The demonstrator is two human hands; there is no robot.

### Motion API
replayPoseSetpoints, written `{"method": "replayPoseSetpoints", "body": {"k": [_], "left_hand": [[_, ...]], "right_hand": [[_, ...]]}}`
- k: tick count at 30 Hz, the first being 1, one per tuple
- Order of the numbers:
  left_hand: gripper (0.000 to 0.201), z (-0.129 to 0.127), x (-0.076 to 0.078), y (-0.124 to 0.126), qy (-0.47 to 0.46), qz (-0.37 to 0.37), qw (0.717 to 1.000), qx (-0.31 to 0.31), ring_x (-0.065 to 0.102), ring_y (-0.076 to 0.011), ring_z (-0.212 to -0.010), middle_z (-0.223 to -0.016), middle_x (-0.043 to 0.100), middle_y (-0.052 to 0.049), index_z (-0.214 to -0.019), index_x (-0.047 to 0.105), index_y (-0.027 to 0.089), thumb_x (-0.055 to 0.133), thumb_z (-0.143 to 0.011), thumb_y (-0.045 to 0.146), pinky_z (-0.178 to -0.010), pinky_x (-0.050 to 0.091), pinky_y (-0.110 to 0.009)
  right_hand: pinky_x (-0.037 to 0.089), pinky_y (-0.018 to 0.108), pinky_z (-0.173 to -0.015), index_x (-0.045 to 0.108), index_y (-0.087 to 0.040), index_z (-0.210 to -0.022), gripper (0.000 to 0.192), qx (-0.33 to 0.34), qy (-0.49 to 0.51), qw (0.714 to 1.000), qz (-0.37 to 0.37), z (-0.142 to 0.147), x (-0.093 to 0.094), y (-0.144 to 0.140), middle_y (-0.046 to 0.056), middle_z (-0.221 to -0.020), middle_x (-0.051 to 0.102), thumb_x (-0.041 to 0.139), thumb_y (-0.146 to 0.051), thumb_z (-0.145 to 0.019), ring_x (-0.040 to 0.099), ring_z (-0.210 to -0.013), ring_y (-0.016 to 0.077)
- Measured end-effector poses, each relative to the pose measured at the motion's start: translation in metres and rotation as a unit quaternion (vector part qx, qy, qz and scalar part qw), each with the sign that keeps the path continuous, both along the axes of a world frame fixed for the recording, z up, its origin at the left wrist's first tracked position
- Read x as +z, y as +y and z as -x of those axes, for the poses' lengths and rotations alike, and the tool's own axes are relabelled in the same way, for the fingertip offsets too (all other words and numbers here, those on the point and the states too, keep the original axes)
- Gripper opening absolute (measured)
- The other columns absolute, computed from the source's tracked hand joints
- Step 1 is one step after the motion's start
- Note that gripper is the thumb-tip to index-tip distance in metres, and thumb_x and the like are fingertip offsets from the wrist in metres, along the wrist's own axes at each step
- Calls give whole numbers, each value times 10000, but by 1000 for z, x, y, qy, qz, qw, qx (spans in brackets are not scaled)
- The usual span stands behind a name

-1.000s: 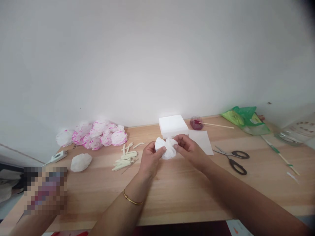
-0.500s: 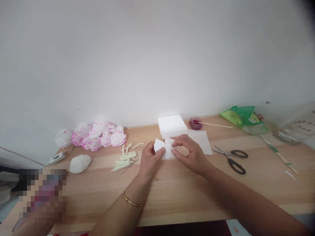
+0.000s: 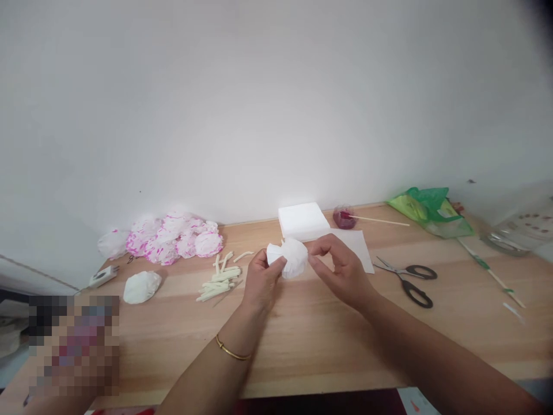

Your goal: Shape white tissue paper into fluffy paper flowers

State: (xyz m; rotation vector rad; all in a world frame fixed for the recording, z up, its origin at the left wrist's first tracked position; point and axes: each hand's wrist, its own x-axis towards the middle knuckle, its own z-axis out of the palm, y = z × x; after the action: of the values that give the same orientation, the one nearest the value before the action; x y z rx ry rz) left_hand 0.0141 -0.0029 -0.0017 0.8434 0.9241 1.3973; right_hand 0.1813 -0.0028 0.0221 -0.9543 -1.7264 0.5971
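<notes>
Over the middle of the wooden table, my left hand (image 3: 264,279) pinches a white tissue paper flower (image 3: 295,257) at its left part, where a pleated fan still shows flat. The flower's right side is puffed out and rounded. My right hand (image 3: 342,270) is at that side, thumb and index finger closed on the thin edge of a layer. Behind the hands lie a stack of white tissue paper (image 3: 303,221) and a loose white sheet (image 3: 360,248). Nearest my left hand is a pile of pale green twisted strips (image 3: 220,283).
White flowers with pink edges (image 3: 173,237) are heaped at the back left, with a plain white one (image 3: 141,287) in front. Black-handled scissors (image 3: 410,280), a cup of dark red liquid (image 3: 344,217) with a stick, and a green plastic bag (image 3: 432,210) are at right. A person's arm (image 3: 64,400) shows lower left.
The right half of the tissue flower has opened into a fuller, rounder puff. My right hand has shifted slightly right, drawing the layer outward; my left hand keeps its hold.
</notes>
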Motion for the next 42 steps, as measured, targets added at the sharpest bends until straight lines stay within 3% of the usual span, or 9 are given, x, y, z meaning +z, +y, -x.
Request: {"method": "replayPoseSetpoints", "body": {"k": [4,9,16,19,23,27,32,37,42], "left_hand": [[243,1,3,-1,77,-1,997,31,548,-113,-665,-753,628,0,-818,605,148,727,-654,278,-661,419,-234],[208,2,4,-4,146,-16,988,39,519,-104,-634,-716,602,20,-782,600,153,718,-660,275,-619,406,-220],[222,1,0,-1,75,5,997,8,527,-107,-654,-748,611,8,-821,597,150,705,-664,264,-654,398,-233],[191,3,2,-2,140,-12,989,43,515,-113,-657,-736,598,11,-789,593,158,696,-676,273,-651,392,-234],[95,4,7,-7,294,-90,946,102,505,-132,-682,-739,570,5,-765,589,179,644,-725,246,-641,375,-236],[56,2,10,-12,371,-184,902,122,501,-151,-716,-753,557,-10,-719,579,196,627,-740,215,-673,368,-255],[72,-2,10,-16,400,-275,867,109,520,-174,-781,-766,569,-32,-705,572,204,609,-743,155,-720,374,-277],[88,-2,7,-15,435,-236,862,110,479,-150,-694,-717,530,-4,-694,533,200,585,-751,156,-650,345,-260],[116,0,5,-13,447,-232,856,116,467,-136,-673,-702,504,8,-683,494,193,572,-760,157,-625,341,-246]], "right_hand": [[440,360,-757,548,-228,-870,121,9,-47,998,-48,4,0,-4,49,-860,561,611,-219,-766,525,-858,210],[426,339,-763,537,-215,-765,54,8,-55,998,-26,5,-2,-2,34,-830,553,551,-166,-783,522,-832,188],[400,278,-600,510,-202,-733,152,15,-33,982,187,-1,-9,10,-3,-714,531,481,-292,-851,491,-667,147],[418,302,-669,520,-207,-779,96,-18,-19,995,101,0,-7,7,10,-756,538,501,-272,-848,501,-714,158],[430,339,-731,522,-221,-810,53,-17,-39,998,-41,5,-3,-1,37,-805,559,573,-235,-804,522,-796,193],[436,350,-729,518,-229,-812,137,-14,-81,995,-60,9,-7,-2,40,-821,585,640,-249,-754,529,-821,211],[421,331,-690,526,-221,-794,46,-48,-102,991,-77,11,-15,1,35,-764,570,555,-198,-823,522,-765,188],[396,351,-713,585,-227,-841,82,11,-170,973,-159,11,-16,-1,43,-797,627,531,-165,-847,535,-769,189],[423,347,-732,589,-217,-923,96,-4,-145,982,-119,11,-17,1,64,-847,630,522,-185,-861,554,-802,197]]}}
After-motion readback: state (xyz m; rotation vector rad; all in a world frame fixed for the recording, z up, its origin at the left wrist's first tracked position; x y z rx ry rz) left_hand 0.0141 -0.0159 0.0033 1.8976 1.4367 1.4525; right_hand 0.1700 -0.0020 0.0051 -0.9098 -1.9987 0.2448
